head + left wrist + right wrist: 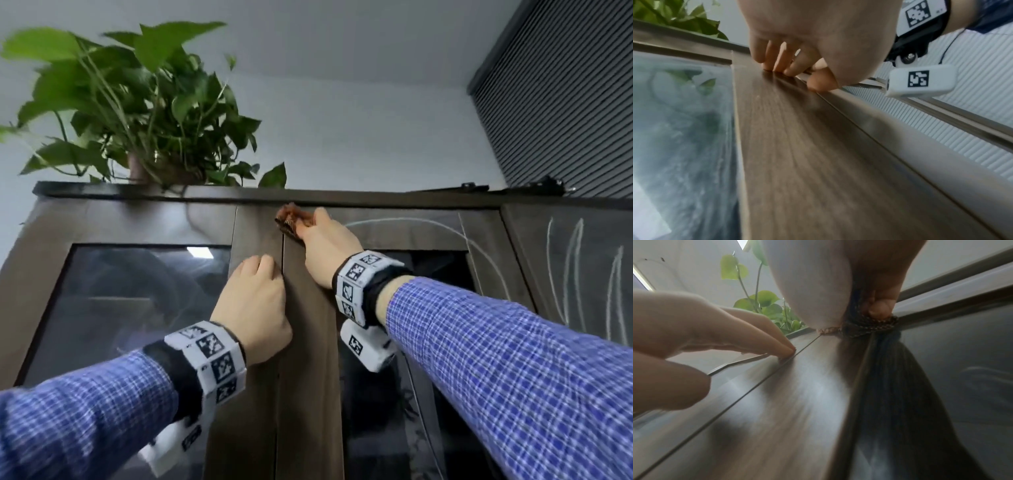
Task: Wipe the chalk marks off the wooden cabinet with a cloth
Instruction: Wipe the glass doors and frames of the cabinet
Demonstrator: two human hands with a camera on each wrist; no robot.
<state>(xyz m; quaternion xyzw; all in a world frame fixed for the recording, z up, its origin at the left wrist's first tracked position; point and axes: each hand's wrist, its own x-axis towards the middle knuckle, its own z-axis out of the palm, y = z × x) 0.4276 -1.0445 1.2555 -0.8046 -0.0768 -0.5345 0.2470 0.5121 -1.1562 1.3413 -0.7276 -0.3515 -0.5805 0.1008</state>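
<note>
1. Several chalk marks (579, 270) left on the wooden cabinet (308, 342): a long arc across the top rail of the right door, upright strokes on the far-right panel.
2. Cloth (291, 219), bunched and brownish, pressed to the top of the right door beside the centre seam, just under the cabinet's top edge.
3. Right hand (325, 250) curled around the cloth, gripping it against the wood.
4. Left hand (255, 301) holding nothing, fingertips (777, 65) bent onto the left door stile at the seam, seemingly bracing.
5. Potted plant (137, 102) on the cabinet top, leaves trailing over the front edge.
6. Likely risks: a hard sideways swipe dragging the right door open; a small wadded cloth smearing chalk rather than lifting it; a high stroke catching the trailing leaves and disturbing the pot; far-right strokes demanding a long reach.
</note>
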